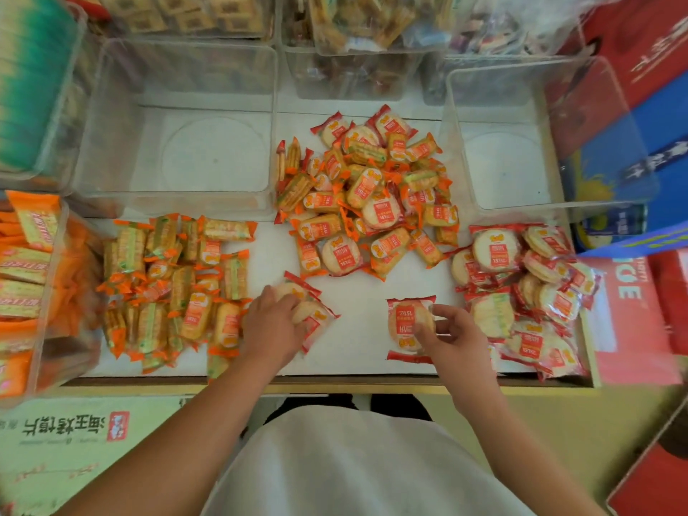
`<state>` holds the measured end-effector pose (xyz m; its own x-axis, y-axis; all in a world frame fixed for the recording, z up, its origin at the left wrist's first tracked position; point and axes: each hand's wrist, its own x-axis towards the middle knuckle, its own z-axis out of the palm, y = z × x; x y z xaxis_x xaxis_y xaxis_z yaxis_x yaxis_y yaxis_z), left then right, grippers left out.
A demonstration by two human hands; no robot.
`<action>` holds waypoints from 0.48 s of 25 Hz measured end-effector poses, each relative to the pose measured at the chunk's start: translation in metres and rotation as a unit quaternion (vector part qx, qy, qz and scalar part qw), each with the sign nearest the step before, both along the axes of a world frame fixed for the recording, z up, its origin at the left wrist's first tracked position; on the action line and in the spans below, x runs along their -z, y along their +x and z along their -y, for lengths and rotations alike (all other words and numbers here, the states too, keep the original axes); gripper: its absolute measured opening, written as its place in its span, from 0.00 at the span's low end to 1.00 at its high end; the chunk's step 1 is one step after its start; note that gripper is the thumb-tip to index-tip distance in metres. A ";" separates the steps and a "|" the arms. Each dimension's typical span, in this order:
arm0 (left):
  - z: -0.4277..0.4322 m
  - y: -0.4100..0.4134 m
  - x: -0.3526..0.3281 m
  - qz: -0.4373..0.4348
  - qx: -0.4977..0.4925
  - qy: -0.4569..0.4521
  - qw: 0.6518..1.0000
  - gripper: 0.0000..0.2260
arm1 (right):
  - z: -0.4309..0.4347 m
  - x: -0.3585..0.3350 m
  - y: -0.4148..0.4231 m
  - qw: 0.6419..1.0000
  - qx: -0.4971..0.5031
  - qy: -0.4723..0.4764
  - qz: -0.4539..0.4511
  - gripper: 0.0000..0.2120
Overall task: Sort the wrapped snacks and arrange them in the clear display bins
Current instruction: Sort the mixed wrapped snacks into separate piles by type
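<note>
In the head view, the left hand [273,322] is gripping two red-wrapped round crackers [312,310] lying on the white surface [357,344], its grip curled over them. The right hand [448,338] is pinching another round cracker packet [405,322], its grip clamped, beside the red-wrapped pile [521,292].

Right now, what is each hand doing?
Left hand: gripping a round cracker packet.
Right hand: pinching a lone round packet.
</note>
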<state>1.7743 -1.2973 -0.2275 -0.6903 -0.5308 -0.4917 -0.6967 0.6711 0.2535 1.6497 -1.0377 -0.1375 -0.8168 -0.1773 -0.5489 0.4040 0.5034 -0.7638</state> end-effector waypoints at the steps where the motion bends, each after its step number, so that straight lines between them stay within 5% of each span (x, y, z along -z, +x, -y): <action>1: 0.000 -0.004 -0.001 0.011 -0.010 -0.006 1.000 0.24 | -0.008 -0.004 -0.001 1.000 0.006 -0.005 -0.001 0.15; 8: -0.037 -0.033 -0.030 -0.124 -0.134 0.060 0.981 0.33 | -0.098 -0.012 -0.029 0.999 0.026 -0.008 -0.032 0.14; 12: -0.105 -0.064 -0.055 -0.181 -0.169 0.124 0.961 0.30 | -0.151 -0.013 -0.064 0.998 0.036 0.000 -0.047 0.14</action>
